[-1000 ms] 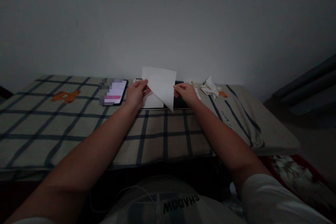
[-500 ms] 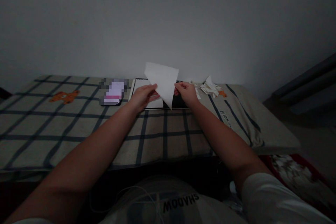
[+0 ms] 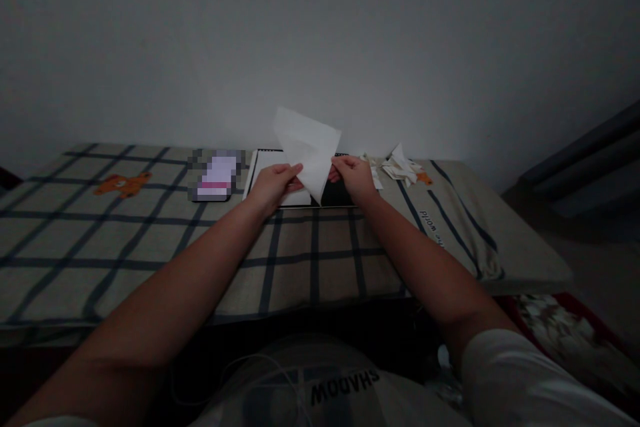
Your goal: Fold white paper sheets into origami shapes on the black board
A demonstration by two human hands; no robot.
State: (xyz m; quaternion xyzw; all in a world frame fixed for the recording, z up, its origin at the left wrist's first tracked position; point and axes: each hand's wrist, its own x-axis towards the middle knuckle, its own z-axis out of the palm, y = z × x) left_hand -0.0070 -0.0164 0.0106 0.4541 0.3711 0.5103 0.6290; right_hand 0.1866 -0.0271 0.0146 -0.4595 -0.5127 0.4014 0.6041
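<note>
Between my two hands a white sheet of paper [image 3: 311,145] is held up at a tilt, one corner pointing down. My left hand [image 3: 277,185] pinches its left edge, thumb on the near face. At the right edge, the fingers of my right hand [image 3: 354,177] are closed on the paper. Below it lies an open notebook or pad [image 3: 257,177] with a white left side and a black part [image 3: 343,196] on the right. The sheet and my hands cover much of it.
A phone [image 3: 217,173], blurred out, lies left of the notebook. Crumpled white paper [image 3: 400,167] sits to the right. A checked cloth [image 3: 295,260] covers the table, with an orange animal print [image 3: 124,185] at left. Behind rises a grey wall [image 3: 320,33]. A red container [image 3: 565,307] holding pale scraps stands low at right.
The paper has tilted and bent a little, its upper left corner rising and its lower tip shifting slightly left and up. Both hands keep their hold, nearly in place.
</note>
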